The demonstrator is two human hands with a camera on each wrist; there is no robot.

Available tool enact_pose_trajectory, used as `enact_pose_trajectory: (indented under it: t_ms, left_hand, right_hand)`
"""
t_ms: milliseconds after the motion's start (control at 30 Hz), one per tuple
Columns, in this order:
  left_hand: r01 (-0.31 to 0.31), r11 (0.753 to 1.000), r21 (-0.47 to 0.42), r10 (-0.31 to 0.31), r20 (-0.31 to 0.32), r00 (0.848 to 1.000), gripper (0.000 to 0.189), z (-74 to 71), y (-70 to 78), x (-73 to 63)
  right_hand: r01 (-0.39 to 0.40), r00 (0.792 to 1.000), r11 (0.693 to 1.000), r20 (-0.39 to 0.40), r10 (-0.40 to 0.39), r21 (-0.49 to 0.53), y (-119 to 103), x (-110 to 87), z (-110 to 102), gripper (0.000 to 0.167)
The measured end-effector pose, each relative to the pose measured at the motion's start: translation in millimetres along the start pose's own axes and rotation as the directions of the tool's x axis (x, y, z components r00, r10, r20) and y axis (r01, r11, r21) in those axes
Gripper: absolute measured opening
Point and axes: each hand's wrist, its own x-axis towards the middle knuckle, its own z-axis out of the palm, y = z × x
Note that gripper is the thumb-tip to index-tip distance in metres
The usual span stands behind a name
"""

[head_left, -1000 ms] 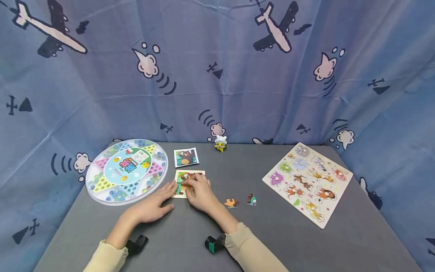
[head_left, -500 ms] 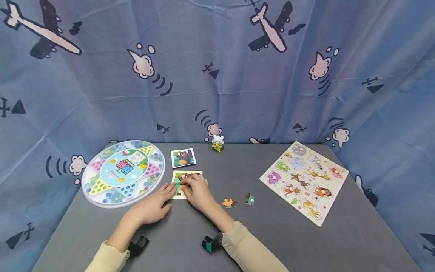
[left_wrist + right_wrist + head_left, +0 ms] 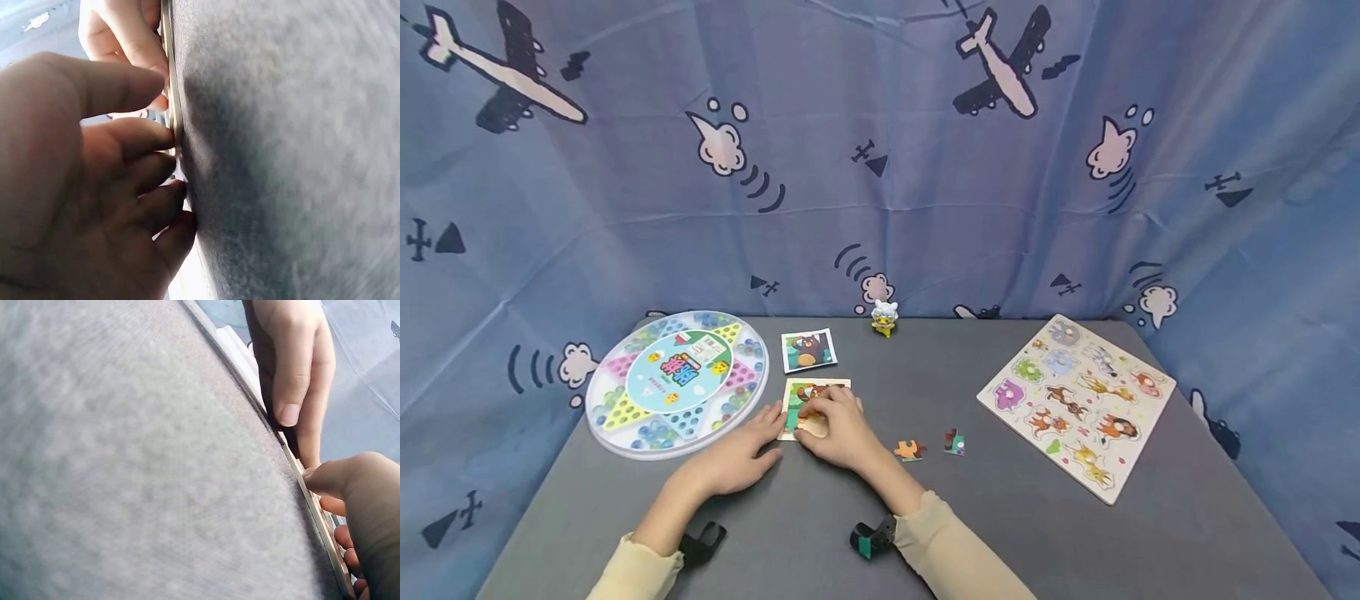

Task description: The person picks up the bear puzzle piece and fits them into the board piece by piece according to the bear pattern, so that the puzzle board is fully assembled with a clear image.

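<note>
A small square jigsaw puzzle [image 3: 793, 404] with a bear picture and pale wooden border lies on the grey table. My left hand [image 3: 741, 454] rests beside it, its extended fingertips right at the puzzle's left edge. Over its lower right part bends my right hand [image 3: 842, 429], thumb and index finger pinching around a small orange puzzle piece [image 3: 805, 421], mostly hidden by the fingers. Bare wood shows between them. In the right wrist view, the right thumb [image 3: 328, 478] sits at the thin board edge [image 3: 325, 531]. Two loose pieces, one orange [image 3: 910, 450], one green and brown [image 3: 954, 442], lie to the right.
Behind the puzzle lies a bear picture card [image 3: 808, 350]. A round marble board game [image 3: 677, 379] is at the left, a wooden animal puzzle board [image 3: 1078, 408] at the right. A small toy figure [image 3: 884, 318] stands at the back before a blue curtain [image 3: 880, 125].
My right thumb and index finger have shifted slightly down over the puzzle, baring more wood between them. The left hand keeps its place at the edge. The head view has swayed a little.
</note>
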Motion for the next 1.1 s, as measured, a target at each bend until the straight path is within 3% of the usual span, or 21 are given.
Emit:
enact_pose_trajectory:
  t_ms: [133, 267, 367, 533, 767, 1100]
  left_hand:
    - [-0.003, 0.996, 0.085, 0.005, -0.025, 1.000, 0.057, -0.2, 7.1, -0.5]
    - [-0.044, 0.970, 0.239, 0.064, -0.078, 0.995, 0.055, 2.4, 15.6, 2.0]
    - [-0.043, 0.960, 0.277, 0.064, -0.066, 0.996, 0.056, 0.8, 17.7, 3.0]
    - [-0.004, 0.986, 0.169, 0.001, 0.014, 1.000, 0.059, -4.5, 13.1, 0.2]
    - [-0.108, 0.993, 0.046, 0.108, 0.004, 0.994, 0.062, -0.3, 4.9, 3.8]
    - [-0.123, 0.992, -0.037, 0.124, 0.007, 0.992, 0.060, 6.6, -6.3, 8.7]
  right_hand:
    - [-0.004, 1.000, 1.000, -0.008, 0.004, -0.004, 0.4, -0.3, 1.0, 0.017]
    - [-0.007, 1.000, 1.000, -0.024, 0.007, -0.010, 1.0, 0.7, 1.4, 0.015]
    - [-0.005, 1.000, 1.000, -0.029, 0.005, -0.008, 1.0, 1.9, 1.2, 0.015]
    - [-0.025, 0.999, 1.000, -0.022, 0.025, -0.015, 0.2, 2.1, 1.0, 0.015]
    - [-0.036, 0.999, 0.999, -0.036, 0.035, -0.037, -0.8, 0.6, 1.0, 0.026]
    - [-0.032, 0.999, 0.999, -0.024, 0.031, -0.029, -1.2, 0.5, 0.8, 0.027]
